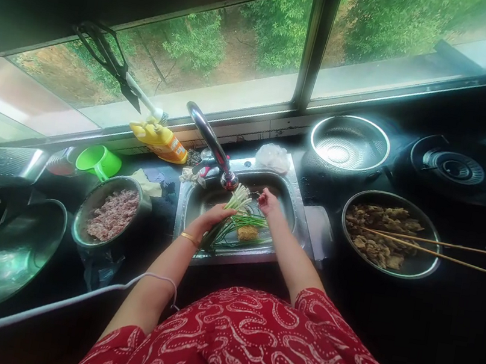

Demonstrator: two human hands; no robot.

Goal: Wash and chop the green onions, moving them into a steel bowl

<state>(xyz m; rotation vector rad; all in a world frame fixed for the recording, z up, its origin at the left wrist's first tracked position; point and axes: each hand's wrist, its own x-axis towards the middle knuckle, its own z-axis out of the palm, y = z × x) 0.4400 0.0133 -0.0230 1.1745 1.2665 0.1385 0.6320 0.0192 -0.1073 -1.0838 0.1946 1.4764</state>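
Note:
Over the metal sink (180,212), my left hand (216,216) is wrapped round a bunch of scallions (238,198). Their white ends point up beneath the faucet (208,133), and the green leaves hang down into the basin. Just right of the white ends is my right hand (268,203), its fingers pinched together. A thin strand may show at its fingertips, but it is too small to name. More green leaves and a yellow-brown, sponge-like piece (248,233) are in the sink below my hands.
At left stand a bowl of minced meat (114,214), a green dipper (100,162) and a yellow bottle (158,139). Right of the sink are a metal colander (350,142), a gas burner (457,168) and a bowl of brown food pieces (428,267) with chopsticks (461,247) across it.

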